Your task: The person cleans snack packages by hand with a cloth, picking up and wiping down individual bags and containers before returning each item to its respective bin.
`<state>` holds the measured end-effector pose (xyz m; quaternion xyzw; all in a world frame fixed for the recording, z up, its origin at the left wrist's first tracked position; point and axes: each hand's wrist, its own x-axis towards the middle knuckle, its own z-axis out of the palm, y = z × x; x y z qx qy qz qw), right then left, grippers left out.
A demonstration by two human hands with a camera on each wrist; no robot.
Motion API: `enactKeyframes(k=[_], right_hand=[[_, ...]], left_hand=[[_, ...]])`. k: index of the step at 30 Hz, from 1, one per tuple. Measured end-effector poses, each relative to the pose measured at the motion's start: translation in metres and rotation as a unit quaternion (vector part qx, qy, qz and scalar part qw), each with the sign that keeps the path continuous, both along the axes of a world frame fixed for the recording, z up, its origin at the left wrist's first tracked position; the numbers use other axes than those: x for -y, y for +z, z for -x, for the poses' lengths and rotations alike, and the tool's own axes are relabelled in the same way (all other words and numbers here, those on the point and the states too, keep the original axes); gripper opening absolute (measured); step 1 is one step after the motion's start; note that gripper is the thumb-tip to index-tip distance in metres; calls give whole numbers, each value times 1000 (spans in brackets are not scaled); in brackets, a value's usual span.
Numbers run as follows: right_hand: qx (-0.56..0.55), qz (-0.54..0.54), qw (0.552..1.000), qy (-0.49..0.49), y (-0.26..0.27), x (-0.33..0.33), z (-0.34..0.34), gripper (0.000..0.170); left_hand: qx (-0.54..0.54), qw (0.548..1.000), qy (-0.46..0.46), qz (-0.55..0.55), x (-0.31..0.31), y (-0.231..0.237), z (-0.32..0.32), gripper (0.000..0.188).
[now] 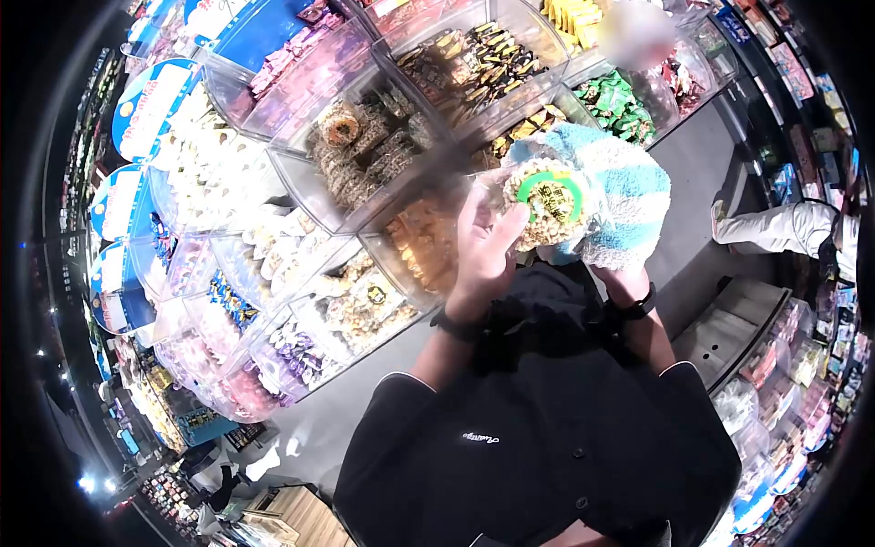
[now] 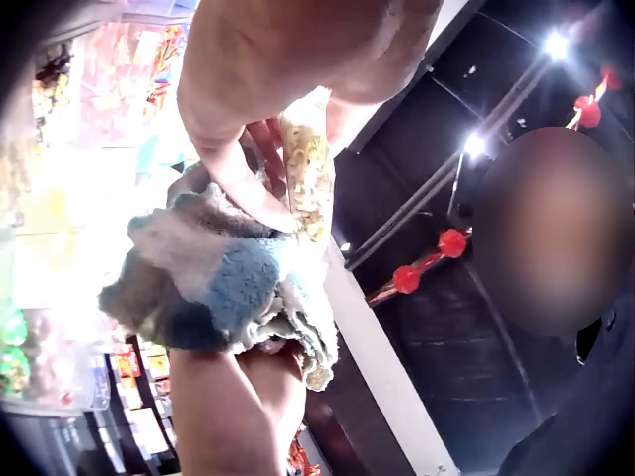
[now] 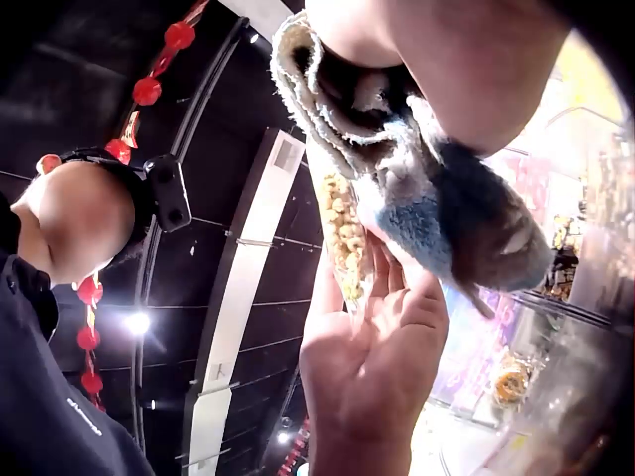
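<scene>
A clear packet of light puffed pieces (image 1: 545,208), with a round green-edged label, is gripped by my left hand (image 1: 483,246), thumb on its front. Against the packet's other side lies a blue and white fluffy cloth (image 1: 629,196). My right hand (image 1: 627,284) holds this cloth from below, most of its fingers covered. In the left wrist view the packet (image 2: 310,178) stands edge-on between my left hand (image 2: 298,50) and the cloth (image 2: 238,278). The right wrist view shows my left palm (image 3: 372,342) beside the packet (image 3: 344,233), with the cloth (image 3: 412,213) bunched under my right hand (image 3: 466,59).
Clear bins of wrapped sweets (image 1: 474,68) curve along the front and left. Blue and white signs (image 1: 150,109) line their far left edge. A person's light trousers (image 1: 784,228) show at the right, above a grey bin (image 1: 734,324). Packed shelves stand beyond.
</scene>
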<state>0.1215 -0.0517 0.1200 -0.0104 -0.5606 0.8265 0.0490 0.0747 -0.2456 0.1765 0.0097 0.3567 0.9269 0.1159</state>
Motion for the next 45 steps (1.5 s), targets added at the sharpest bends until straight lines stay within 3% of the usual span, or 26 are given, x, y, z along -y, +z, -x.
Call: enactKeyframes(k=[5, 14, 16, 17, 20, 28, 30, 32, 37, 38, 41, 42, 45], right_hand=[[10, 0, 1000, 25, 9, 12, 5, 38], [37, -9, 997, 65, 15, 24, 22, 44], [90, 102, 988, 78, 13, 24, 21, 45], [67, 63, 992, 92, 16, 23, 21, 43], [131, 257, 956, 47, -1, 23, 17, 40], [66, 223, 972, 42, 16, 29, 18, 43], [72, 151, 985, 28, 20, 28, 22, 42], [60, 52, 997, 17, 14, 24, 23, 39], [91, 178, 979, -50, -14, 7, 17, 37], [95, 194, 975, -51, -11, 4, 17, 37], [103, 232, 966, -51, -2, -7, 11, 38], [105, 238, 964, -52, -1, -9, 10, 39], [108, 252, 960, -60, -1, -16, 4, 40]], left_hand=[[-79, 994, -20, 78, 5, 5, 7, 43], [-72, 982, 23, 174, 10, -13, 12, 57], [-41, 974, 5, 221, 16, -32, 12, 59], [-37, 976, -3, 213, 17, -35, 11, 59], [-20, 981, -32, 192, 19, -34, 9, 58], [36, 969, -123, 210, 29, -39, 10, 36], [30, 969, -119, 215, 33, -56, 10, 32], [41, 974, -102, 196, 37, -74, 10, 28], [94, 980, -23, 174, 53, -64, 20, 26], [63, 985, 48, 150, 53, -73, 26, 29], [132, 970, 141, 149, 74, -50, 43, 45], [134, 958, 193, 165, 74, -37, 49, 24], [151, 937, 256, 182, 110, -69, 65, 25]])
